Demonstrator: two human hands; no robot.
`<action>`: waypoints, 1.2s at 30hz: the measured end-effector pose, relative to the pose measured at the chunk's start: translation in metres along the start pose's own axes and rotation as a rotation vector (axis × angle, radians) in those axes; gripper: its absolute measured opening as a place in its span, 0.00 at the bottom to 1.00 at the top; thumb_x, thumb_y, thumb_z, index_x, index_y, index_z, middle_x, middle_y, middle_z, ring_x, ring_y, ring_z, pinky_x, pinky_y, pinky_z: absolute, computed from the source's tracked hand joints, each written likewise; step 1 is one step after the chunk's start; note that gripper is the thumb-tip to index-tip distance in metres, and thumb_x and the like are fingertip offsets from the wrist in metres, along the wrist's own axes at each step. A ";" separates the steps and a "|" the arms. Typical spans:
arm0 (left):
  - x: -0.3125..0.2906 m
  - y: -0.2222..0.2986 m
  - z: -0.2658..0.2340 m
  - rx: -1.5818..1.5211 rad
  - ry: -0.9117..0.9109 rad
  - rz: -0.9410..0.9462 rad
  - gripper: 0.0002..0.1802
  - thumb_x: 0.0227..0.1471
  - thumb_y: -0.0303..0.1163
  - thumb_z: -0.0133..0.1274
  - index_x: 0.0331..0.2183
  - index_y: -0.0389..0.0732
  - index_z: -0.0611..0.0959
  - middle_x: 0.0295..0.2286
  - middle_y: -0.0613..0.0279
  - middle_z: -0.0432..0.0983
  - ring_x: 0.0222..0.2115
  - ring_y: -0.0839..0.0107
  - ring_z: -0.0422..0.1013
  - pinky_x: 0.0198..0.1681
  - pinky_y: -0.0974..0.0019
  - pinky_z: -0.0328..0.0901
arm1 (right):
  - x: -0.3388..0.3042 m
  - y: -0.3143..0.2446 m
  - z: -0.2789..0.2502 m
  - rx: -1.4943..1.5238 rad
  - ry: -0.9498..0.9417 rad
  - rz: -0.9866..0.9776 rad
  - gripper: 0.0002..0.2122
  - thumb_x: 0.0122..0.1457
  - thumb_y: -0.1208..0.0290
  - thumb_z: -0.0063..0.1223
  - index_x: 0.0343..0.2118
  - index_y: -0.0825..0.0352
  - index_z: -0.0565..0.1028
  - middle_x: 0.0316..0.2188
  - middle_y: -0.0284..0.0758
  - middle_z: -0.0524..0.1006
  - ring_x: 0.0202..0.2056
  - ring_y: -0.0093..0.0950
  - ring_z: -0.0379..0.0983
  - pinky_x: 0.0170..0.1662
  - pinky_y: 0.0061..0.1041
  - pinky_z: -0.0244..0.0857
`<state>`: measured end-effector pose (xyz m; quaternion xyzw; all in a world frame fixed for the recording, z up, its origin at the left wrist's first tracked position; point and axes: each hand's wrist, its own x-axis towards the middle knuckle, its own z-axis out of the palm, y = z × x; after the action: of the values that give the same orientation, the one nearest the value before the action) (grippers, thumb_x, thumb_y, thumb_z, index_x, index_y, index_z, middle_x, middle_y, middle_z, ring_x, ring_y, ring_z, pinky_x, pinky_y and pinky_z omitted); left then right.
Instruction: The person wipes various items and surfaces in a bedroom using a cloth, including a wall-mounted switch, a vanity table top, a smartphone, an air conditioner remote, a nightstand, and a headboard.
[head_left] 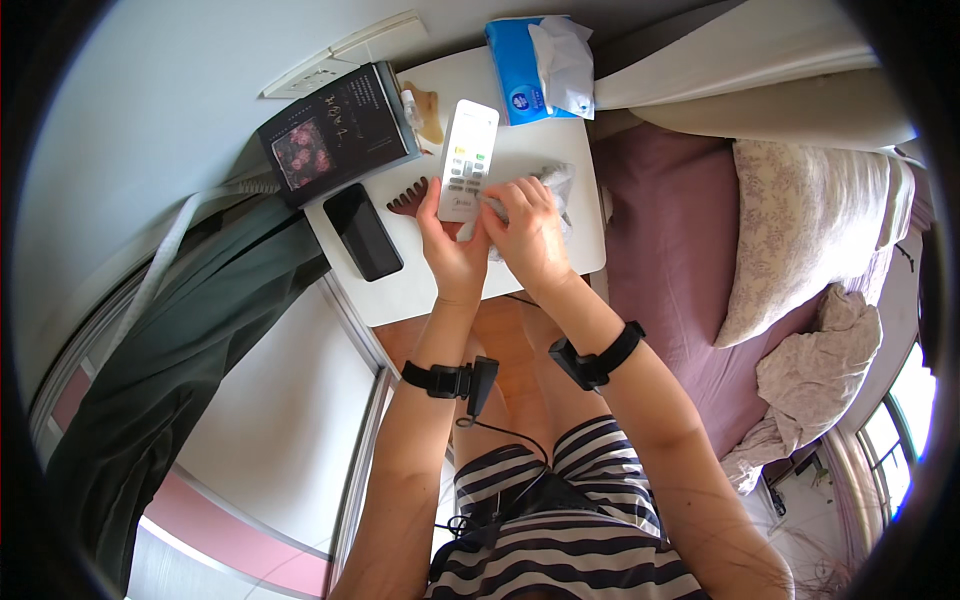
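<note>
My left hand (452, 252) is closed round the lower end of a white remote control (470, 145), which is held over the small white table with its buttons facing up. Curled fingers of my right hand (532, 232) meet the remote's lower right edge. Whether they pinch anything is hidden. A crumpled grey-white piece (558, 185), cloth or film, shows behind that hand. Left of the remote lies a dark brown claw clip (408, 197). Farther left, a black phone (363, 232) rests on the table.
The white table (415, 292) also bears dark books (335, 132), a small clear bottle (411, 108), a tan flat piece (430, 112) and a blue tissue pack (515, 70). A bed (665, 220) stands right; a dark green curtain (210, 310) hangs left. Both wrists wear black straps, with a cable at the left one.
</note>
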<state>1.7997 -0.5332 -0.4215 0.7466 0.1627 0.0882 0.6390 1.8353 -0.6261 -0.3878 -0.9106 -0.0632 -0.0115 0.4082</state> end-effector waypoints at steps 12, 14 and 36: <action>-0.009 -0.003 -0.005 -0.008 -0.023 -0.009 0.36 0.44 0.18 0.56 0.53 0.38 0.56 0.47 0.55 0.61 0.45 0.68 0.64 0.48 0.65 0.64 | -0.004 0.000 0.002 -0.007 -0.017 -0.076 0.08 0.41 0.78 0.55 0.27 0.65 0.71 0.24 0.34 0.71 0.30 0.35 0.67 0.36 0.31 0.60; -0.011 -0.003 -0.004 -0.033 -0.016 -0.070 0.37 0.43 0.17 0.56 0.53 0.38 0.56 0.47 0.54 0.61 0.45 0.67 0.64 0.48 0.65 0.64 | -0.002 -0.004 0.003 0.012 -0.021 -0.094 0.08 0.41 0.78 0.55 0.27 0.65 0.71 0.24 0.33 0.71 0.30 0.34 0.67 0.36 0.31 0.60; 0.008 -0.009 0.007 -0.022 0.122 0.044 0.34 0.42 0.15 0.56 0.50 0.34 0.58 0.44 0.52 0.64 0.44 0.66 0.66 0.44 0.67 0.65 | -0.032 0.021 -0.019 -0.025 -0.018 0.084 0.06 0.43 0.78 0.57 0.27 0.66 0.72 0.24 0.35 0.73 0.30 0.36 0.69 0.36 0.31 0.62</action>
<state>1.8086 -0.5355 -0.4323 0.7361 0.1837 0.1493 0.6342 1.8068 -0.6578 -0.3932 -0.9176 -0.0286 0.0132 0.3963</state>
